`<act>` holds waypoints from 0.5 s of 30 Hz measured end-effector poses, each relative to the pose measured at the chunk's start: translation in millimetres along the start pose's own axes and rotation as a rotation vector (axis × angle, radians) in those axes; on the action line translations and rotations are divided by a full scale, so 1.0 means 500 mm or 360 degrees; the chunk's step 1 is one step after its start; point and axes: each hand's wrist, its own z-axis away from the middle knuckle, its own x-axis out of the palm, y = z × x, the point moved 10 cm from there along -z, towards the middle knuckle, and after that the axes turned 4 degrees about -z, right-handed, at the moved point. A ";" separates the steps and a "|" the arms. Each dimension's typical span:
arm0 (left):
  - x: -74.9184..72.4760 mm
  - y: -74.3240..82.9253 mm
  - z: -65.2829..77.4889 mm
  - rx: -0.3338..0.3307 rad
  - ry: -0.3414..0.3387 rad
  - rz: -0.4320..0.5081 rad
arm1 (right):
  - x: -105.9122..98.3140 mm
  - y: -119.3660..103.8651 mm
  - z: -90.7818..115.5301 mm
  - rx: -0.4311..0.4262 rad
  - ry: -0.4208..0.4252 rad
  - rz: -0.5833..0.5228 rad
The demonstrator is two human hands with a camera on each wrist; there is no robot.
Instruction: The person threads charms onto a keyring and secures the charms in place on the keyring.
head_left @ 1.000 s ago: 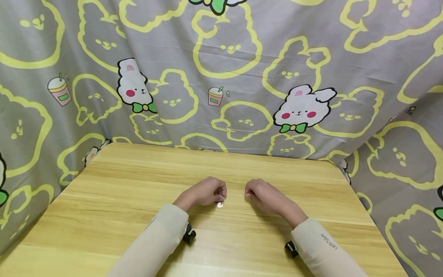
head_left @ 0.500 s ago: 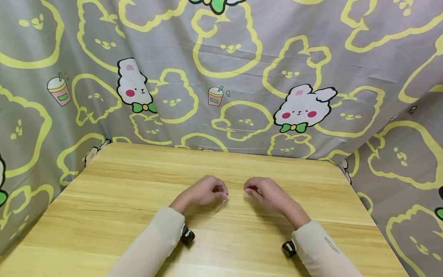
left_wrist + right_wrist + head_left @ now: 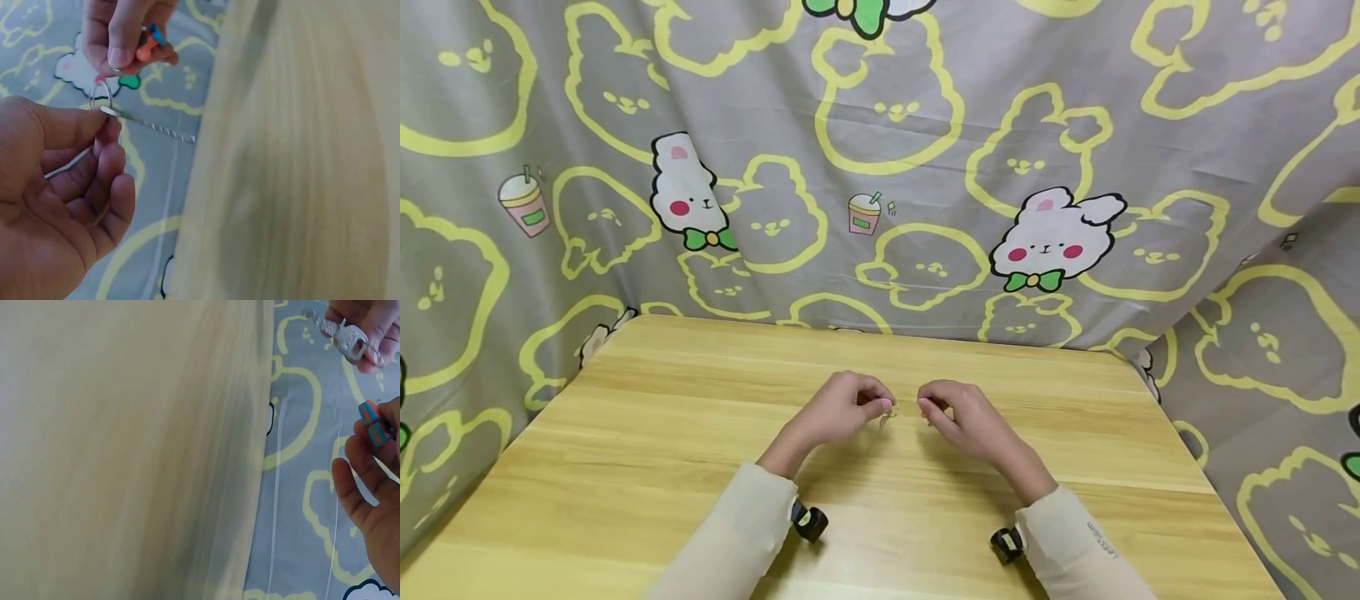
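On the left, pinching the key (image 3: 345, 336) by its head with the left hand (image 3: 846, 410), using thumb and forefinger and leaving the other fingers loosely curled. Showing a metal ring (image 3: 110, 95) at the key's head, seemingly passing through its hole, partly hiding behind fingers. Holding all of it above the table (image 3: 625, 400). Moving right, pinching a striped blue-and-orange piece (image 3: 377, 433) in the right hand (image 3: 967, 418), near the ring but not touching it. Showing a tiny metal bit (image 3: 117, 70) by the right thumb, looking too small for telling its shape. Probably presenting ring and piece to each other, not yet joining. Next, likely calling for steadying the ring and bringing the metal bit against it.
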 end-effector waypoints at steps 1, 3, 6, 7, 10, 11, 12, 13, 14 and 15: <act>-0.006 0.001 0.001 -0.0007 0.0031 0.0007 | 0.000 -0.005 -0.002 -0.0021 0.0031 0.0004; -0.016 0.003 0.002 -0.0010 0.0085 0.0021 | -0.002 -0.014 -0.005 -0.0051 0.0092 0.0002; -0.026 0.006 0.004 0.0001 0.0141 0.0051 | -0.004 -0.027 -0.009 -0.0092 0.0167 -0.0005; -0.027 0.006 0.005 0.0005 0.0151 0.0067 | -0.004 -0.030 -0.010 -0.0104 0.0186 -0.0011; -0.027 0.009 0.006 0.0022 0.0167 0.0140 | -0.006 -0.041 -0.011 -0.0131 0.0234 -0.0024; -0.026 0.010 0.006 0.0031 0.0172 0.0161 | -0.007 -0.045 -0.011 -0.0136 0.0249 -0.0025; -0.025 0.012 0.006 0.0040 0.0175 0.0183 | -0.009 -0.049 -0.010 -0.0142 0.0264 -0.0024; -0.025 0.013 0.006 0.0047 0.0178 0.0197 | -0.010 -0.053 -0.010 -0.0154 0.0277 -0.0019; -0.025 0.016 0.007 0.0055 0.0183 0.0206 | -0.012 -0.058 -0.011 -0.0169 0.0289 -0.0014; -0.027 0.019 0.008 0.0062 0.0188 0.0215 | -0.014 -0.063 -0.011 -0.0184 0.0299 -0.0008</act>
